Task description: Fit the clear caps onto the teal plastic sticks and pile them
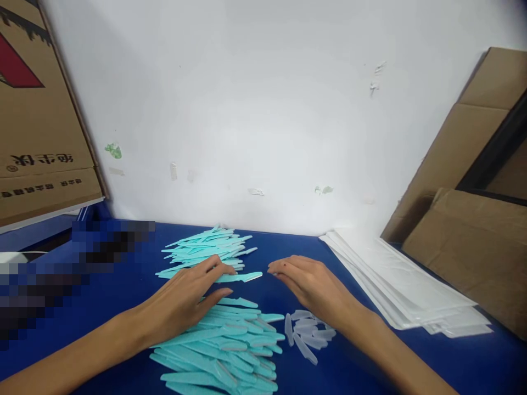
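Observation:
My left hand (193,296) is over the gap between two piles of turquoise eyebrow razors. Its thumb stands apart from the curled fingers, and one eyebrow razor (242,277) lies right under the fingertips, blade end pointing right. Behind it is the far razor pile (209,247); nearer to me spreads the larger near razor pile (239,351), partly covered by the left hand. My right hand (313,282) hovers to the right with its fingertips pinched together; whatever they hold, if anything, is hidden. Just below its wrist lie several translucent blade caps (307,332) in a loose heap.
A stack of white plastic bags (395,280) rests on the blue table (346,362) at right. Cardboard boxes stand at the left (45,120) and right (473,247). The white wall (247,109) rises along the table's far edge. A pixelated patch covers the left side.

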The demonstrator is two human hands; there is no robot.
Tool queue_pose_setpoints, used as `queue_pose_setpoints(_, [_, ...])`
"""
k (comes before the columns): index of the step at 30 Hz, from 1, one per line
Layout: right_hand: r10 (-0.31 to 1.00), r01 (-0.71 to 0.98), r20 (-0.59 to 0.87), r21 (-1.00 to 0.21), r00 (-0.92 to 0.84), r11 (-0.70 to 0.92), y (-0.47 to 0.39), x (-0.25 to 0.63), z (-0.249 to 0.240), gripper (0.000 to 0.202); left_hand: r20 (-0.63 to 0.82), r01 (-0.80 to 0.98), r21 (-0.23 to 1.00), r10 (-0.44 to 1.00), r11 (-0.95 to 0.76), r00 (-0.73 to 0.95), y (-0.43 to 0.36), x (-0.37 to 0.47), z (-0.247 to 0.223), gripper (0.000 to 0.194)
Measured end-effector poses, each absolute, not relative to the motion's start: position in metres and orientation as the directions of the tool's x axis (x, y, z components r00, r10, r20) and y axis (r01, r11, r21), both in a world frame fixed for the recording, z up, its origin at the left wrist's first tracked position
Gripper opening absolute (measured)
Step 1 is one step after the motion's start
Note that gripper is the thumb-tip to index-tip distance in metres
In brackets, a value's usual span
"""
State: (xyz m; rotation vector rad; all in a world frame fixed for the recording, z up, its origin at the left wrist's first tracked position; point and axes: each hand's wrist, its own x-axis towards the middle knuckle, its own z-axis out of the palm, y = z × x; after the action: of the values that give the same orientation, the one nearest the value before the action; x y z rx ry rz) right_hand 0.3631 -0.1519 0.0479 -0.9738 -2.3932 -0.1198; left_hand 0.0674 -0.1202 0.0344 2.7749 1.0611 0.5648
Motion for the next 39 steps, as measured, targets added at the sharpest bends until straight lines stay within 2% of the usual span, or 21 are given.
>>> queue_pose_setpoints(3, [0.629,0.617,0.586,-0.258,-0.511,0.743,-0.154,0.357,0.050,0.019,0.373,0.587,0.216,0.622,-0.780,0.689,-0.118,0.067,0.033,0.025])
queue_pose_setpoints(7, [0.714,0.517,0.634,-0.522,-0.297,0.678,-0.159,0.345,0.050,0.008,0.465,0.534,0.213,0.565,-0.818,0.681,-0.117,0.067,0.032,0.025])
queue_pose_setpoints(11, [0.820,0.434,0.556,-0.710,-0.137,0.554,-0.163,0.336,0.050,0.003,0.520,0.471,0.260,0.534,-0.843,0.667,-0.121,0.068,0.035,0.025])
queue_pose_setpoints(14, [0.868,0.368,0.489,-0.794,-0.085,0.483,-0.164,0.334,0.051,0.009,0.507,0.458,0.312,0.554,-0.832,0.661,-0.123,0.069,0.036,0.024])
queue_pose_setpoints(23, [0.945,0.175,0.298,-0.931,-0.135,0.319,-0.163,0.335,0.047,0.024,0.516,0.445,0.340,0.560,-0.828,0.648,-0.124,0.072,0.033,0.025])
queue_pose_setpoints(39, [0.942,0.216,0.319,-0.917,-0.103,0.335,-0.160,0.338,0.054,0.019,0.543,0.439,0.375,0.577,-0.816,0.609,-0.124,0.073,0.036,0.026])
